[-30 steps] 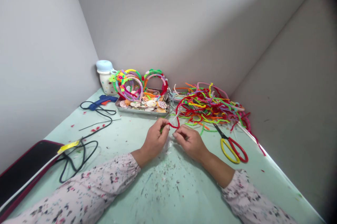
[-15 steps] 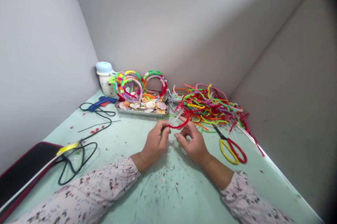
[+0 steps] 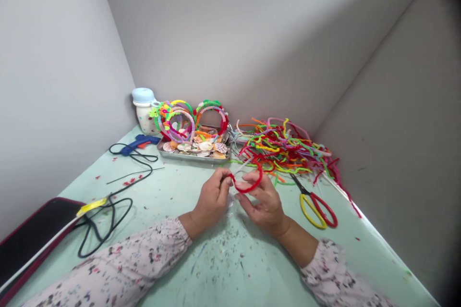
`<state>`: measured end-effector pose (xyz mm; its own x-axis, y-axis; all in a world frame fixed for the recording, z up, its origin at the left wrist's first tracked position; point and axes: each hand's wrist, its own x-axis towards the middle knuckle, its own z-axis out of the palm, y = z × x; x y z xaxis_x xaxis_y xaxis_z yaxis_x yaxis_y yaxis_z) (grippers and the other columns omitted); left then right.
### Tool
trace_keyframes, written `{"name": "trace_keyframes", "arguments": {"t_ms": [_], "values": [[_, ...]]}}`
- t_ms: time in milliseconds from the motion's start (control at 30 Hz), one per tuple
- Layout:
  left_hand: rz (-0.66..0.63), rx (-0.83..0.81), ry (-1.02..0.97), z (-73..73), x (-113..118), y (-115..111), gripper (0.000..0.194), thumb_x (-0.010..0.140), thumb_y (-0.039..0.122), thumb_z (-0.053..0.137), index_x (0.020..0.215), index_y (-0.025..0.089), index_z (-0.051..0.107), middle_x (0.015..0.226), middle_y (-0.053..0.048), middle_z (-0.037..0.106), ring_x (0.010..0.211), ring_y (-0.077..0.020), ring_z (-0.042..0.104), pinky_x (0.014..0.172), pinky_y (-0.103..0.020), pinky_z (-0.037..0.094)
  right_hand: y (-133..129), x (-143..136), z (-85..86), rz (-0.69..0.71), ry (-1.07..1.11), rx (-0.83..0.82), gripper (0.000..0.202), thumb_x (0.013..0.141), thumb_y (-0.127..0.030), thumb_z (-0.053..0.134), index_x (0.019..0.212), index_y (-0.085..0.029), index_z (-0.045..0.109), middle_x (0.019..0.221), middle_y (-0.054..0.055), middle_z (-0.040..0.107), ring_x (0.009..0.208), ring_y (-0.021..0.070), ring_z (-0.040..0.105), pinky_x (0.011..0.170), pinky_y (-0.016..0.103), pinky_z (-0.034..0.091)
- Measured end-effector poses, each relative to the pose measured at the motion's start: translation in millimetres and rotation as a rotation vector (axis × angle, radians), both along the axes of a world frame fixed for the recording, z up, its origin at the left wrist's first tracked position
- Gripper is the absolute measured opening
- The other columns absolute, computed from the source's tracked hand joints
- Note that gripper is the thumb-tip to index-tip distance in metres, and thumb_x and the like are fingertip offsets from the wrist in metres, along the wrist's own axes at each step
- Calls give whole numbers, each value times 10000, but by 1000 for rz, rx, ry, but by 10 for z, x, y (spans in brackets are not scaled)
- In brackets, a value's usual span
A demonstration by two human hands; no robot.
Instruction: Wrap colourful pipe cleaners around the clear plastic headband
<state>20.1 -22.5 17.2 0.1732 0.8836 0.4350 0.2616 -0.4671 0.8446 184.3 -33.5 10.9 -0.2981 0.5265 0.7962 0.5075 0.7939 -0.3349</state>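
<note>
Near the middle of the table, my left hand [image 3: 213,196] is closed in a pinch on one end of a red pipe cleaner [image 3: 260,179]. A thin pale strip [image 3: 243,165] also sticks out from those fingertips toward the back right. The red pipe cleaner bends in a wide curve to the right, across the fingers of my right hand [image 3: 264,203]. That hand's fingers are spread, with the thumb apart below the curve, touching or almost touching it. What lies inside the left pinch is hidden.
Behind stands a metal tray [image 3: 194,157] of seashells [image 3: 206,145] with several colourful headbands [image 3: 182,124]. A heap of pipe cleaners [image 3: 284,146] lies right of it, scissors [image 3: 319,208] in front. At left are a blue glue gun [image 3: 139,143], black cord [image 3: 114,220], cup [image 3: 144,112] and dark tablet-like object [image 3: 39,225].
The red pipe cleaner's curve has dropped lower and come nearer. My right hand's fingers have spread and shifted under it, while my left hand keeps its pinch.
</note>
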Motion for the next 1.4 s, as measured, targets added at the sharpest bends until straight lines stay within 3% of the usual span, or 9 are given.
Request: {"name": "trace_keyframes", "arguments": {"t_ms": [167, 367, 633, 833, 1133, 1400], "values": [[6, 0, 22, -3, -4, -10, 156, 909, 276, 380, 921, 184, 505, 779, -3, 525, 694, -132, 484, 659, -251, 390, -19, -6, 23, 75, -129, 39, 355, 748, -74, 565, 997, -302, 671, 1218, 61, 528, 998, 192, 581, 783, 341, 533], [15, -29, -21, 11, -11, -8, 151, 910, 269, 376, 916, 183, 500, 771, -3, 524, 699, -133, 483, 665, -252, 393, -6, -16, 6, 77, -90, 76, 510, 717, -34, 571, 1131, -330, 593, 1350, 61, 417, 1153, 244, 506, 852, 407, 513], [3, -80, -53, 29, -37, 17, 169, 911, 295, 381, 905, 179, 504, 773, -3, 525, 716, -134, 494, 676, -245, 404, 1, -27, 4, -110, -19, 189, 693, 741, -69, 598, 1350, -299, 362, 1375, 118, 387, 1187, 286, 481, 879, 467, 506], [-50, -28, -31, 49, -37, 3, 177, 895, 287, 423, 928, 174, 556, 825, -25, 578, 772, -146, 529, 735, -258, 424, 107, -17, 29, -293, -41, 137, 586, 777, -96, 551, 1325, -253, 415, 1299, 127, 472, 1188, 283, 474, 934, 494, 453], [-49, 47, 42, 58, -36, 2, 182, 877, 252, 445, 925, 173, 601, 885, -59, 607, 842, -173, 553, 788, -295, 434, 145, 1, 42, -266, -95, 159, 307, 774, -183, 600, 1076, -233, 589, 1018, 80, 619, 1009, 248, 563, 844, 439, 456], [-5, 30, 70, 66, -30, 15, 114, 865, 256, 467, 894, 173, 541, 864, -42, 548, 822, -163, 525, 749, -281, 428, 182, 12, 17, -186, -46, 91, 150, 787, -180, 575, 931, -217, 594, 873, 58, 625, 854, 212, 572, 764, 389, 455]]}}
